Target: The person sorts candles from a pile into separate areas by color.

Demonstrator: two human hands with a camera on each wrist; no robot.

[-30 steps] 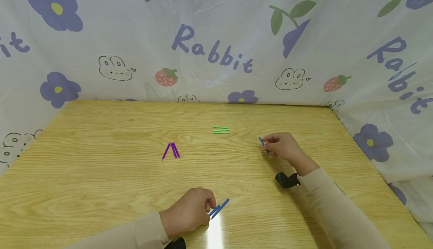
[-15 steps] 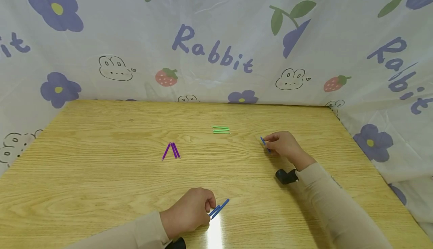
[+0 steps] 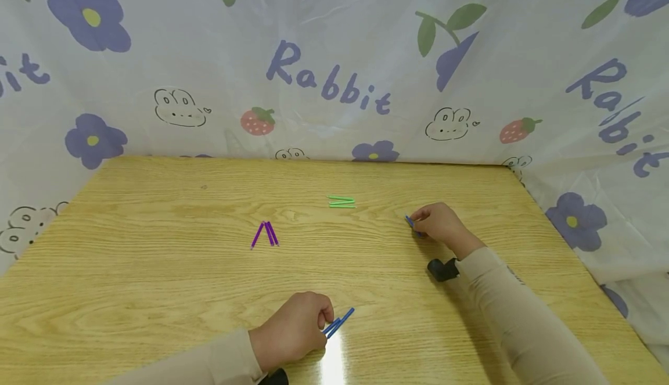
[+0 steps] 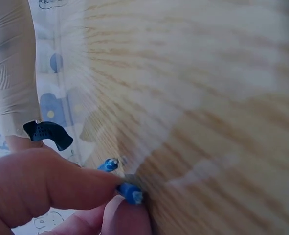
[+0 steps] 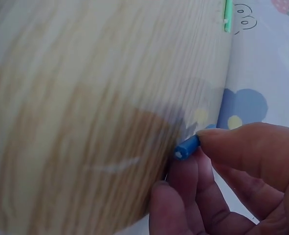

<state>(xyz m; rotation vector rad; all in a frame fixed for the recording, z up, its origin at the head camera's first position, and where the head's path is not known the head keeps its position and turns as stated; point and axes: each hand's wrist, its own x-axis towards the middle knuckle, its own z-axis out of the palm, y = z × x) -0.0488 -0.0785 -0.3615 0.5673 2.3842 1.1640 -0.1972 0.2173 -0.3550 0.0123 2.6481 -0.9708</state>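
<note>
Near the front of the wooden table, my left hand (image 3: 294, 330) rests by two thin blue candles (image 3: 342, 321) lying side by side at a slant. In the left wrist view its thumb and finger pinch one blue candle (image 4: 130, 193), with another candle end (image 4: 108, 165) just behind. My right hand (image 3: 440, 222), farther off to the right, pinches a single blue candle (image 3: 409, 220) low over the tabletop. The right wrist view shows that candle's pale-centred end (image 5: 187, 148) sticking out between thumb and fingers. The fingers hide the rest of it.
Several thin purple candles (image 3: 270, 233) lie left of centre, two of them nearly parallel. Green candles (image 3: 342, 201) lie in a zigzag toward the back. A printed cloth (image 3: 324, 36) hangs behind and beside the wooden table (image 3: 157, 269).
My right hand has shifted slightly right and lower with its blue candle. The left hand and the candles on the table have stayed in place.
</note>
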